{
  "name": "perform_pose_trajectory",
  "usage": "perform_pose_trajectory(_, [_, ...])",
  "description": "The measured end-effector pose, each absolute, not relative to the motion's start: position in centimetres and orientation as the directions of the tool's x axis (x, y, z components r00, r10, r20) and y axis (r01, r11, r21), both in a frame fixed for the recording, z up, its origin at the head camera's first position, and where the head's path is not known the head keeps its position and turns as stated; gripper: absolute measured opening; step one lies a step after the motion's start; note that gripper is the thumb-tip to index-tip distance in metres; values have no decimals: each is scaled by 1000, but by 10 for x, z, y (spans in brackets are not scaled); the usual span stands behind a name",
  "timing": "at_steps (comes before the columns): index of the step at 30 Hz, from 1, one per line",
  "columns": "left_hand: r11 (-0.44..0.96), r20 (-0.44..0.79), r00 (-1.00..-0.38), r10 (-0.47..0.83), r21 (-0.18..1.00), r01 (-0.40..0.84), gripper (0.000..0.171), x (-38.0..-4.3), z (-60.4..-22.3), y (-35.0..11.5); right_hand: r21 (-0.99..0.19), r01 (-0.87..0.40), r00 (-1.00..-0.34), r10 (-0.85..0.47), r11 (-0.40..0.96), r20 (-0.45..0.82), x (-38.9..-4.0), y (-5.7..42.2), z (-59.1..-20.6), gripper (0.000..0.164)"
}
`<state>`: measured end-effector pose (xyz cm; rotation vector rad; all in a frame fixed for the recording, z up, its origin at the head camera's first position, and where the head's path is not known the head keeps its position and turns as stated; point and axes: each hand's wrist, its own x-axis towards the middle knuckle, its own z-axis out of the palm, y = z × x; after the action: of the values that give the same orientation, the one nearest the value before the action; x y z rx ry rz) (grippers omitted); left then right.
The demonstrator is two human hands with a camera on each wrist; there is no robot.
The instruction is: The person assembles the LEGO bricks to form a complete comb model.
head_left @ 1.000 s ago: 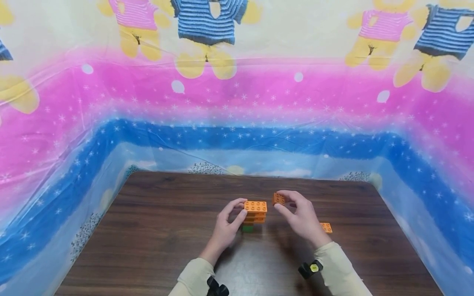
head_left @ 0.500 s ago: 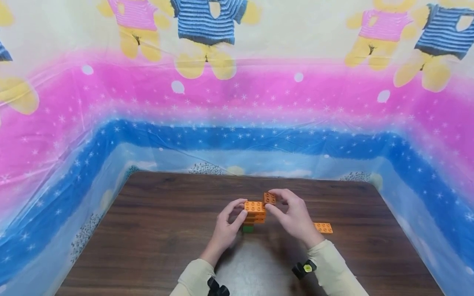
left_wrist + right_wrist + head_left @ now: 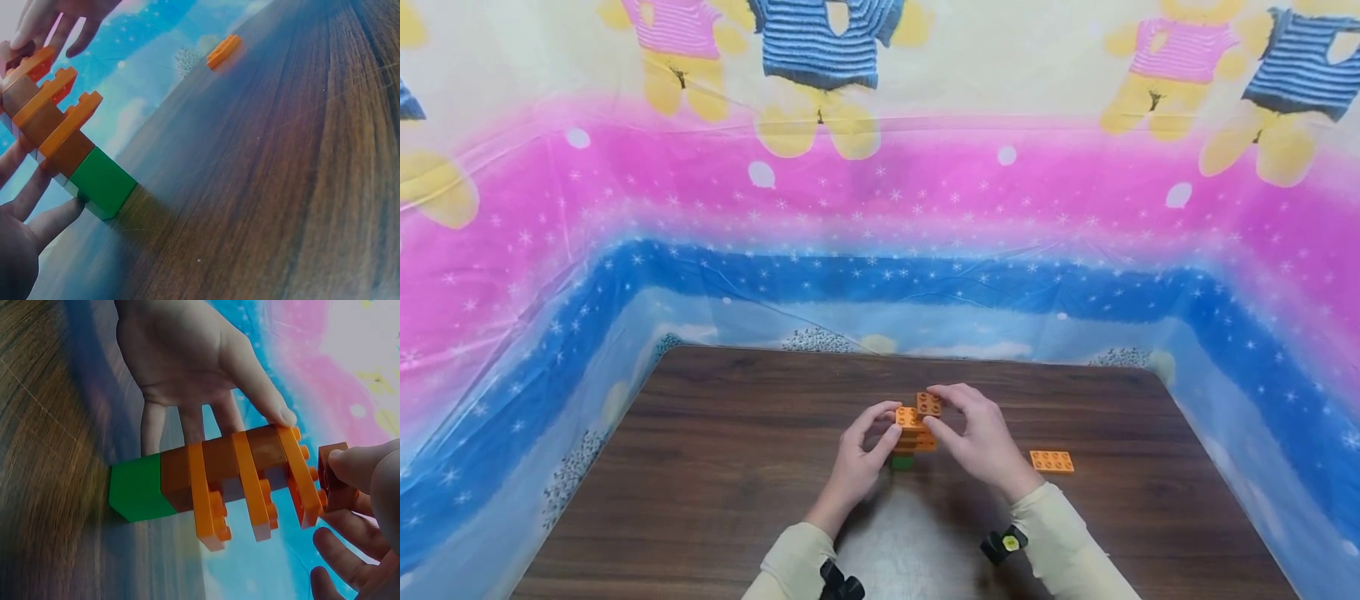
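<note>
A toy-brick tower stands upright on the table, with a green brick (image 3: 142, 487) at its base. Above it, brown bricks (image 3: 220, 464) alternate with orange plates (image 3: 252, 487) that stick out to one side. My left hand (image 3: 859, 443) holds the tower, thumb near the top plate and fingers along the far side in the right wrist view. Between thumb and fingers, my right hand (image 3: 983, 435) pinches a small brown brick (image 3: 336, 477). That brick is right over the overhanging end of the top orange plate; whether it touches the studs I cannot tell.
A loose orange plate (image 3: 1052, 462), studs up, lies on the dark wooden table (image 3: 730, 475) to the right of the tower. Beyond the table's back edge hangs a printed cloth (image 3: 880, 279), which also runs along both sides.
My right hand has moved left with the brown brick, from beside the tower to over its top plate. The loose orange plate has come fully into view. My left hand stays put.
</note>
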<state>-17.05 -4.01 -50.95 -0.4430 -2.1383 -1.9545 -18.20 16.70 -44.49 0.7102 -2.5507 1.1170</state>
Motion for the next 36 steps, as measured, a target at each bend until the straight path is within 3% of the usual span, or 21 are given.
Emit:
perform_pose_trajectory(8, [75,359,-927,103,927,368,35,-182,-527,-44,-603,-546,-838,-364,582,407,-186,158,-444,40])
perform_pose_trajectory(36, [94,371,-921,116,919,383,33,-182,-528,-46,-548,-577,-816,-404,606,413,-188,149,-448,35])
